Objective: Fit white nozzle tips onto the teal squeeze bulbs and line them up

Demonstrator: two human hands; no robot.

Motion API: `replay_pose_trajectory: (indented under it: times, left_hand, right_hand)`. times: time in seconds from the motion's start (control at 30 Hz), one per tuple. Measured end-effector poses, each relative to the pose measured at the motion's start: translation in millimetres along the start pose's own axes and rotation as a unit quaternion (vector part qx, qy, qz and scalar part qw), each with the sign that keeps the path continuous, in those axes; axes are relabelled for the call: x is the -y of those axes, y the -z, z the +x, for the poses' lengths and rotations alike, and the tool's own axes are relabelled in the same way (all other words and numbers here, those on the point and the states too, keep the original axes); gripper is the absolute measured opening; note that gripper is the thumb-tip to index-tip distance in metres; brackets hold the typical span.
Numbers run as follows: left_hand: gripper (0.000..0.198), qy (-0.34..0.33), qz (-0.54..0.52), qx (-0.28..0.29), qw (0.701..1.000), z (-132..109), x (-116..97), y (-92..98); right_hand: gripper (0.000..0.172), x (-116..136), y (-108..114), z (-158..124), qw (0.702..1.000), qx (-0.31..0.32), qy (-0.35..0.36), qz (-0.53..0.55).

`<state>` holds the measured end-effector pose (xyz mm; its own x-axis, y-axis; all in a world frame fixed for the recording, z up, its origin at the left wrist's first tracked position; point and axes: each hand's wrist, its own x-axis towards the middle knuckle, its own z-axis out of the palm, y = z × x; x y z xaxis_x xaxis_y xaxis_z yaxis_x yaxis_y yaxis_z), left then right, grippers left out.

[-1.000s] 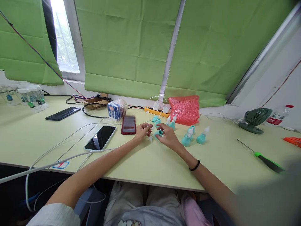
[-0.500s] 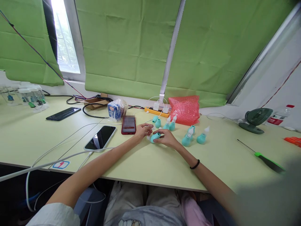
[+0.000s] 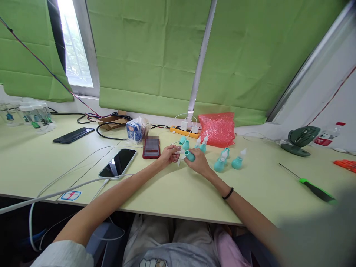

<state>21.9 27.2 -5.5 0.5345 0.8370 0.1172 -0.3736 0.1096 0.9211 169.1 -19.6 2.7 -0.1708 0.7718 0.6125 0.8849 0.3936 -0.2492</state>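
My right hand [image 3: 199, 161] is wrapped round a teal rubber bulb [image 3: 190, 155], its open mouth turned up and towards the left. Just left of it, my left hand [image 3: 170, 155] pinches a small translucent white nozzle [image 3: 182, 151], partly hidden by the fingers. Beneath the hands a loose white nozzle [image 3: 178, 162] lies on the table. Behind them are two open teal bulbs [image 3: 186, 144] without nozzles. Bulbs fitted with white nozzles [image 3: 204, 145] stand behind my right hand. To its right are more such bulbs [image 3: 237, 162], plus an open one [image 3: 226, 150].
Left of my hands lie a red-cased phone [image 3: 151, 148], a white-edged phone [image 3: 118, 163] on a cable, and a black phone [image 3: 73, 135]. A power strip [image 3: 184, 132] and red bubble-wrap pouch [image 3: 217, 129] sit behind. Rightward are a screwdriver [image 3: 317, 190] and small fan [image 3: 302, 140].
The bulb in my right hand has turned, its mouth now facing up and left, and has shifted slightly right and up. My left hand has barely moved.
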Motion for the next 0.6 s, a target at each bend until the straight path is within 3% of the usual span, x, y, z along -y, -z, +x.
replay_pose_trajectory:
  times: [0.1,0.3,0.6]
  left_hand:
    - [0.027,0.003,0.027,0.004,1.000,-2.1,-0.7,-2.7]
    - [0.030,0.005,0.047,0.002,0.999,-3.6,-1.0,-4.4]
    - [0.037,0.026,0.063,0.080,0.995,-3.2,-1.2,-2.8]
  right_hand:
    - [0.014,0.0,-0.4,-0.3,0.999,0.005,-0.008,-0.052]
    - [0.011,-0.4,-1.8,-3.3,0.992,0.075,-0.019,-0.097]
    - [0.016,-1.2,-2.0,-4.3,0.988,0.075,-0.053,-0.122]
